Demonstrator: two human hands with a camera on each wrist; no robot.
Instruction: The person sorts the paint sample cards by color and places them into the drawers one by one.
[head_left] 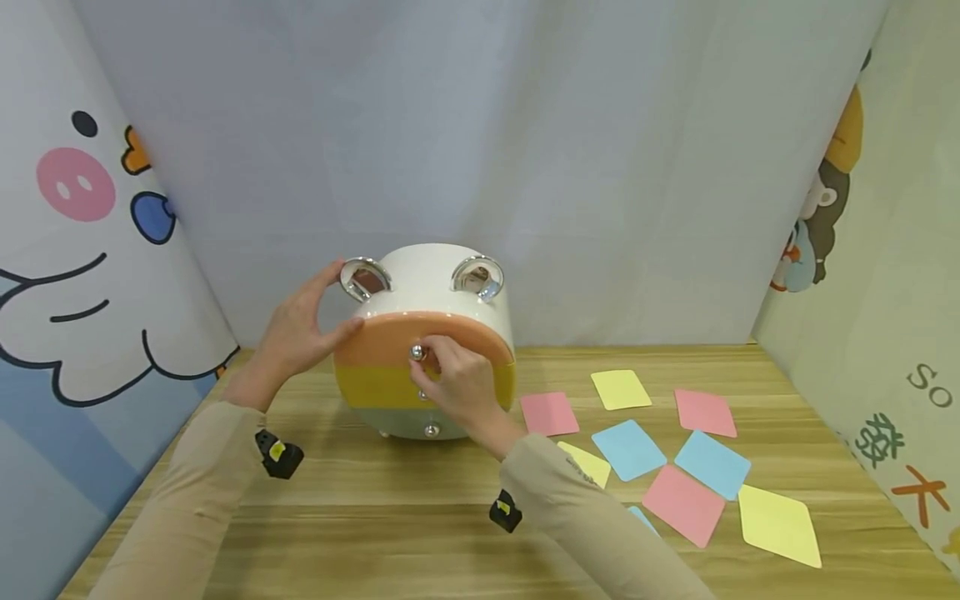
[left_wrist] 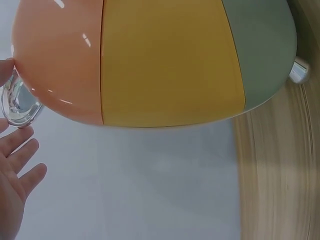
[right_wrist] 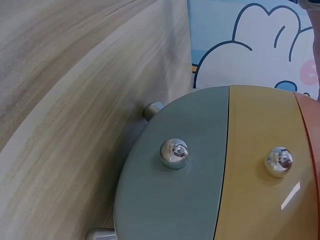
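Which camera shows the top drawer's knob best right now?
The head view: the right hand pinches the top knob on the orange drawer. The right wrist view shows only the two lower knobs; the left wrist view shows the drawer fronts, no knobs.

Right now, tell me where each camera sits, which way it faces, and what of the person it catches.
Head: looks forward and down at the round drawer box on the wooden table; both sleeves show, the left hand on the box's side, the right hand in a grip on the top knob.
Left wrist: beside the box, facing its front from the side; only open fingers show.
Right wrist: low at the table, facing the lower knobs; no hand visible.
Shared: all three show the box's yellow band.
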